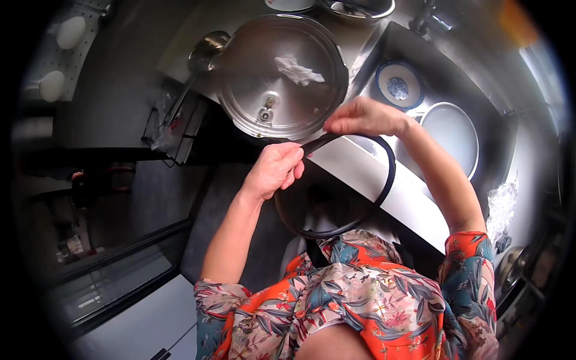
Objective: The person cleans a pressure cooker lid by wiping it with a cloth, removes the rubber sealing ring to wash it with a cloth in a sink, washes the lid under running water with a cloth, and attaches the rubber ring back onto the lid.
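Note:
A black rubber sealing ring point(393, 171) hangs in a loop in front of my body, above the counter's edge. My left hand point(275, 171) is closed around its upper left part. Fingers pinched, my right hand point(366, 117) grips the ring a little further along, near the top. Just beyond both hands lies a round metal pressure cooker lid point(243, 90), its inner side with a valve fitting facing up. On the lid rests a crumpled white tissue point(298, 71).
A metal ladle point(207, 53) lies left of the lid. In the sink point(390, 45) at right sit a blue-patterned bowl point(398, 85) and a white plate point(450, 138). At the back stands a metal bowl point(360, 8). Two eggs point(71, 32) are at upper left.

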The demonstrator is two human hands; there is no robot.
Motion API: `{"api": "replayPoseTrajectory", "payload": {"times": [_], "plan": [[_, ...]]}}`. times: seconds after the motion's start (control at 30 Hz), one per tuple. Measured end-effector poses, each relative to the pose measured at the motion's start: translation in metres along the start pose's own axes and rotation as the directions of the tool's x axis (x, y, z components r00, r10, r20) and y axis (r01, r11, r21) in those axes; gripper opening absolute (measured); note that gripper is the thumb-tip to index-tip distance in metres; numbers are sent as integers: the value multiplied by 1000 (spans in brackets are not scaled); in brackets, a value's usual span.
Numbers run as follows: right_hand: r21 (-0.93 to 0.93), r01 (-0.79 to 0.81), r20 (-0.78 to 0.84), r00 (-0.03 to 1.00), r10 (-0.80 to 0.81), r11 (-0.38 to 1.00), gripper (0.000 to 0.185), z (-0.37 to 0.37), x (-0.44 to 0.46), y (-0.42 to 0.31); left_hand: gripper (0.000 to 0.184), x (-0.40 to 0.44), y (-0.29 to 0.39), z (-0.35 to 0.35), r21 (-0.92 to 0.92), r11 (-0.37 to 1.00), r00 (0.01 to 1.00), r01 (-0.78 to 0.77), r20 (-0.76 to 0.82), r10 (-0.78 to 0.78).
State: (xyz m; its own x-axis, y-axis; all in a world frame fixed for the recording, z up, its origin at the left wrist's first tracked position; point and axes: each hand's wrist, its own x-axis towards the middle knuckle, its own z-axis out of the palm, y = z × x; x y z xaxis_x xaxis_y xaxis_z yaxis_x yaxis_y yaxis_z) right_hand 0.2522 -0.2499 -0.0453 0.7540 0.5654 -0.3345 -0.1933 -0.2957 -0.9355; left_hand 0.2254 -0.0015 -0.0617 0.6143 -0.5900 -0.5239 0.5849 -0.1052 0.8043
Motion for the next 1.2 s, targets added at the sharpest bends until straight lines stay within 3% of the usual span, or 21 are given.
{"api": "replayPoseTrajectory", "payload": {"times": [0.03, 0.1, 0.13, 0.17, 0.23, 0.27, 0.37, 0.4, 0.5, 0.6, 0.67, 0.7, 0.73, 0.77, 0.83, 0.97, 1.03, 1.2], "plan": [[8, -56, -83, 995, 57, 998, 23, -4, 16, 2, 25, -5, -3, -12, -8, 1000, 1000, -1, -17, 1], [-149, -91, -390, 920, 26, 985, 22, -5, 39, 1, 25, -11, -9, -26, -13, 1000, 999, -6, -45, 5], [-354, -43, -515, 843, -157, 934, 21, -2, 52, 5, 24, -14, -8, -28, -15, 1000, 998, 5, -64, -6], [-527, -39, -531, 795, -294, 849, 21, -11, 49, 4, 24, -15, -11, -10, -18, 999, 996, -38, -80, 36], [-690, -111, -576, 683, -450, 715, 24, -5, 71, 2, 24, -16, -9, -13, -17, 1000, 997, -22, -81, 20], [-712, -212, -594, 690, -414, 669, 25, -2, 82, -1, 24, -17, -8, -17, -4, 1000, 995, -28, -91, 28], [-781, -371, -553, 784, -281, 503, 23, -11, 99, 3, 25, -17, -4, -25, 51, 998, 992, -39, -114, 45], [-811, -313, -525, 763, -378, 495, 21, -24, 91, 6, 25, -15, -4, -15, 69, 995, 988, -78, -126, 86], [-640, -145, -566, 753, -336, 754, 16, -23, 58, -33, 25, -15, 5, -17, 175, 982, 984, -73, -150, 100], [-473, -75, -316, 944, -90, 878, 20, 0, 22, -71, 23, -11, 17, -17, 365, 926, 975, -94, -156, 160], [-674, -35, -224, 962, -159, 738, 28, 32, 7, -78, 21, 3, 8, -10, 467, 860, 951, -207, -110, 289], [-666, 1, -164, 975, -148, 746, 31, 45, 11, -71, 20, 7, 6, -11, 516, 817, 936, -256, -79, 343], [-680, -22, -147, 983, -107, 733, 27, 59, 15, -72, 20, 7, 10, -11, 492, 832, 943, -257, -63, 328], [-710, 82, -116, 966, -231, 699, 17, 65, 19, -59, 19, 3, 17, -10, 469, 847, 950, -252, -49, 310], [-768, 59, -130, 961, -245, 638, 12, 67, 21, -51, 18, -5, 28, -7, 421, 875, 962, -238, -24, 272], [-811, 61, -117, 957, -264, 582, 18, 57, 11, -66, 19, -18, 39, -2, 585, 753, 929, -301, 3, 369], [-809, 154, -73, 931, -357, 567, 20, 54, 15, -61, 16, -19, 39, -3, 614, 745, 940, -261, -13, 340], [-742, 121, -108, 949, -296, 659, 19, 62, 16, -58, 16, -22, 34, -6, 542, 785, 927, -301, -28, 375]]}}
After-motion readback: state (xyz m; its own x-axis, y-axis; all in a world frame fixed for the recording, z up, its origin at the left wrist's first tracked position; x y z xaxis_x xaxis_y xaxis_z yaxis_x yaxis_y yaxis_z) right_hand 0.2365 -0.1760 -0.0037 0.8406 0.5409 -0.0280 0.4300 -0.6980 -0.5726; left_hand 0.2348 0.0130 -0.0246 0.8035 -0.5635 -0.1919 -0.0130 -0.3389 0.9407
